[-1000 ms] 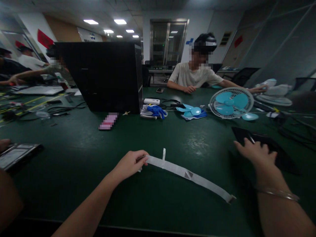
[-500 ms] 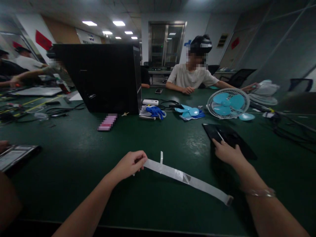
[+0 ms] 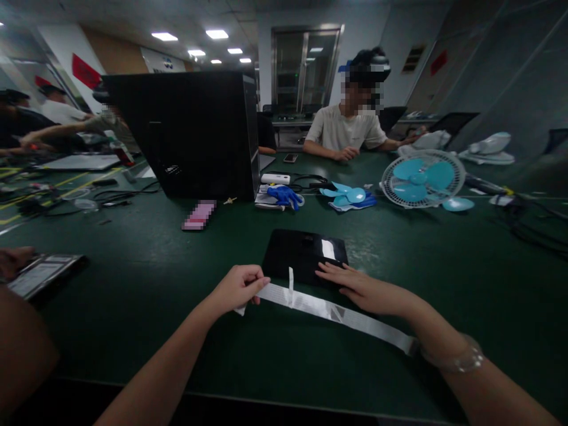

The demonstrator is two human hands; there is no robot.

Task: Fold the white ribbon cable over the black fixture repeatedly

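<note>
My left hand (image 3: 239, 287) pinches one end of a long, pale flat ribbon cable (image 3: 306, 300). A small tab sticks up from the cable, and a dark connector-like piece is at its far right end, close to my right wrist. My right hand (image 3: 370, 291) is open, fingers stretched out, with fingertips on or just over the near right edge of a thin black panel (image 3: 290, 251). The panel lies on the table just beyond the cable, with a bright reflection or white patch at its right. What kind of panel it is, I cannot tell.
A large black computer case (image 3: 190, 142) stands at back left, with a pink phone (image 3: 199, 215) before it. Blue gloves (image 3: 284, 196), loose blue fan blades (image 3: 341, 193) and a white-caged fan (image 3: 421, 178) lie farther back. Across the table sits a person (image 3: 346, 127); another hand (image 3: 15, 260) rests at left.
The black panel has moved left, from the right side to behind the ribbon cable, along with my right hand. My left hand keeps its pinch on the cable. The view has shifted slightly.
</note>
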